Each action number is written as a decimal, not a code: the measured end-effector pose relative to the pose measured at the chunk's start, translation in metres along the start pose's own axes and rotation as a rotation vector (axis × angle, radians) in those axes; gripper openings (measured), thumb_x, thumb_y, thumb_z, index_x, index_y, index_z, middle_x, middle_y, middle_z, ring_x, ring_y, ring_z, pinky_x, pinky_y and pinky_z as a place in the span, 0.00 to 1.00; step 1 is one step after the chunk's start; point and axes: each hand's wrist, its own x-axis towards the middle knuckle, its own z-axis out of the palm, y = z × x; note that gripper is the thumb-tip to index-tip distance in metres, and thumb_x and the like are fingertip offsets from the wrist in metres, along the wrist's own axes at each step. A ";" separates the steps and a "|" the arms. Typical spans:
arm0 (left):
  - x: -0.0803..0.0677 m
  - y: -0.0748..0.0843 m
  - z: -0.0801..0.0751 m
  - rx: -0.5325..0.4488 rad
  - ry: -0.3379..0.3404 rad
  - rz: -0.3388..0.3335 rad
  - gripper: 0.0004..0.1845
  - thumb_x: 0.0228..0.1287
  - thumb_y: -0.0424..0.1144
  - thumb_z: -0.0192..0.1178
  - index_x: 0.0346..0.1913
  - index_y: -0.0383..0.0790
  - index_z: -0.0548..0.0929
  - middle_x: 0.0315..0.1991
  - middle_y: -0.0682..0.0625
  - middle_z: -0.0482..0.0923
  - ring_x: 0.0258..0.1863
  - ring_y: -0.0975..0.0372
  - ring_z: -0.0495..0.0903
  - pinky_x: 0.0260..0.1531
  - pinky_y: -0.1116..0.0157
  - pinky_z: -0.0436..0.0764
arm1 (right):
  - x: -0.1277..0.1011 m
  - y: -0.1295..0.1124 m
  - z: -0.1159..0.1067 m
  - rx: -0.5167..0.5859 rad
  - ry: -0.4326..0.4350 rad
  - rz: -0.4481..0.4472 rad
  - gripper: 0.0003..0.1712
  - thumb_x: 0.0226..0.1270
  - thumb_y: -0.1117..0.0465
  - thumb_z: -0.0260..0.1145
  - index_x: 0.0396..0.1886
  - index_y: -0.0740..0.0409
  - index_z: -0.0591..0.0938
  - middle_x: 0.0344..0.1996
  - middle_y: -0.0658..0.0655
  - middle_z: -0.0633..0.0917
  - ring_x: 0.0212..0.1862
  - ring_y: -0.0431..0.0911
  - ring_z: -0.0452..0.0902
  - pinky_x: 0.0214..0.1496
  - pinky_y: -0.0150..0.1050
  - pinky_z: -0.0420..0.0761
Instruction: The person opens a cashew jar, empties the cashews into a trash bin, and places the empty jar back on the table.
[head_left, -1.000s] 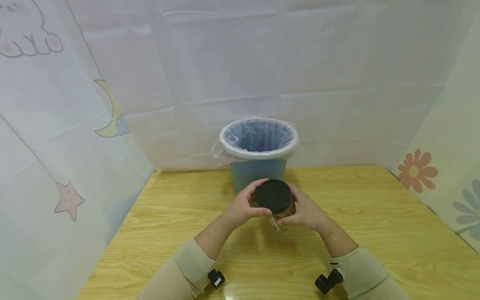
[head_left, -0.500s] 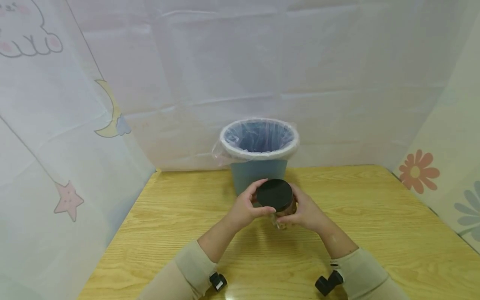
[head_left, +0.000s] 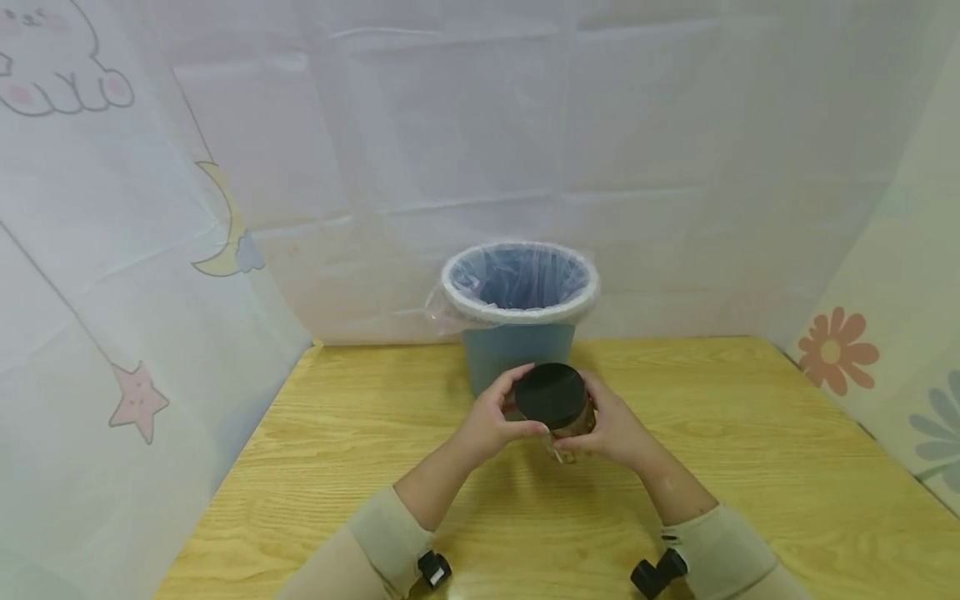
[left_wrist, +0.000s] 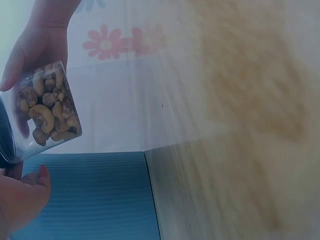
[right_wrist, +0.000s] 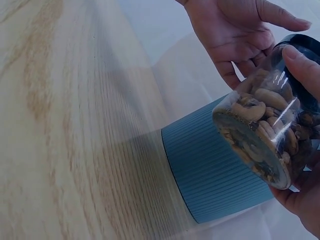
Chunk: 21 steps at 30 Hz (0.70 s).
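A clear jar of mixed nuts, cashews among them, is held tilted above the table, its black lid facing up toward the head camera. My right hand grips the jar's body, with the thumb along its side in the right wrist view. On the other side my left hand spans the lid, thumb at the near edge and fingers at the far edge. The left wrist view shows nuts through the jar's wall, with part of my left hand below the lid.
Behind the jar, a blue ribbed bin with a white rim and clear plastic liner stands on the wood-grain table. Patterned cloth hangs around the back and sides. Black wrist cameras sit at both sleeves.
The head view has shifted slightly, so the scene sits lower. My left thumb has moved a little along the lid's near edge and back. Both hands stay on the jar.
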 end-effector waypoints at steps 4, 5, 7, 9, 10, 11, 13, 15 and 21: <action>0.000 -0.002 -0.004 0.003 -0.057 0.038 0.46 0.50 0.39 0.68 0.69 0.36 0.54 0.63 0.42 0.63 0.58 0.55 0.69 0.55 0.60 0.70 | -0.001 -0.002 -0.001 0.027 -0.006 -0.024 0.49 0.38 0.63 0.79 0.62 0.63 0.63 0.55 0.62 0.72 0.53 0.53 0.69 0.50 0.54 0.70; 0.000 -0.003 -0.005 0.005 -0.070 0.050 0.46 0.51 0.37 0.68 0.69 0.35 0.53 0.63 0.41 0.63 0.59 0.55 0.68 0.55 0.59 0.70 | -0.001 -0.002 -0.001 0.033 -0.007 -0.027 0.49 0.39 0.64 0.79 0.62 0.63 0.63 0.55 0.62 0.72 0.53 0.52 0.69 0.50 0.54 0.70; 0.001 -0.005 -0.007 0.000 -0.092 0.077 0.46 0.51 0.35 0.68 0.69 0.33 0.51 0.63 0.40 0.63 0.60 0.55 0.67 0.56 0.57 0.68 | -0.001 -0.001 -0.002 0.040 -0.015 -0.042 0.49 0.39 0.64 0.78 0.62 0.63 0.63 0.55 0.61 0.72 0.53 0.48 0.69 0.50 0.53 0.70; 0.003 -0.012 -0.009 -0.015 -0.111 0.098 0.47 0.51 0.34 0.68 0.69 0.32 0.50 0.63 0.39 0.63 0.61 0.54 0.65 0.57 0.54 0.67 | -0.001 0.003 -0.002 0.040 -0.022 -0.063 0.49 0.39 0.64 0.78 0.62 0.63 0.63 0.55 0.61 0.72 0.54 0.45 0.68 0.51 0.52 0.69; 0.004 -0.016 -0.010 -0.021 -0.119 0.111 0.47 0.51 0.34 0.68 0.69 0.32 0.50 0.64 0.39 0.62 0.62 0.54 0.65 0.57 0.54 0.67 | -0.001 0.006 -0.002 0.043 -0.027 -0.074 0.49 0.38 0.65 0.78 0.62 0.63 0.63 0.55 0.61 0.71 0.54 0.43 0.68 0.51 0.53 0.69; 0.005 -0.020 -0.011 -0.027 -0.125 0.120 0.48 0.50 0.35 0.68 0.69 0.32 0.50 0.64 0.39 0.62 0.62 0.54 0.65 0.57 0.54 0.67 | -0.001 0.011 -0.001 0.047 -0.032 -0.081 0.50 0.38 0.65 0.79 0.63 0.62 0.63 0.56 0.61 0.71 0.55 0.42 0.68 0.52 0.53 0.68; 0.007 -0.027 -0.013 -0.041 -0.135 0.142 0.49 0.49 0.38 0.69 0.69 0.32 0.51 0.64 0.40 0.61 0.62 0.55 0.64 0.57 0.55 0.67 | 0.000 0.020 0.000 0.060 -0.043 -0.096 0.52 0.36 0.66 0.79 0.64 0.60 0.62 0.57 0.60 0.71 0.56 0.40 0.66 0.53 0.55 0.67; 0.010 -0.032 -0.015 -0.060 -0.149 0.162 0.50 0.48 0.43 0.69 0.70 0.33 0.51 0.66 0.42 0.60 0.63 0.56 0.64 0.57 0.57 0.67 | 0.001 0.028 0.000 0.071 -0.059 -0.110 0.54 0.35 0.67 0.79 0.65 0.58 0.61 0.58 0.59 0.70 0.58 0.39 0.65 0.55 0.56 0.65; 0.012 -0.033 -0.019 -0.105 -0.213 0.210 0.55 0.46 0.56 0.68 0.70 0.33 0.49 0.69 0.41 0.54 0.63 0.58 0.63 0.58 0.50 0.64 | 0.002 0.034 -0.002 0.090 -0.094 -0.131 0.55 0.35 0.64 0.80 0.66 0.53 0.61 0.60 0.53 0.69 0.61 0.37 0.62 0.61 0.41 0.63</action>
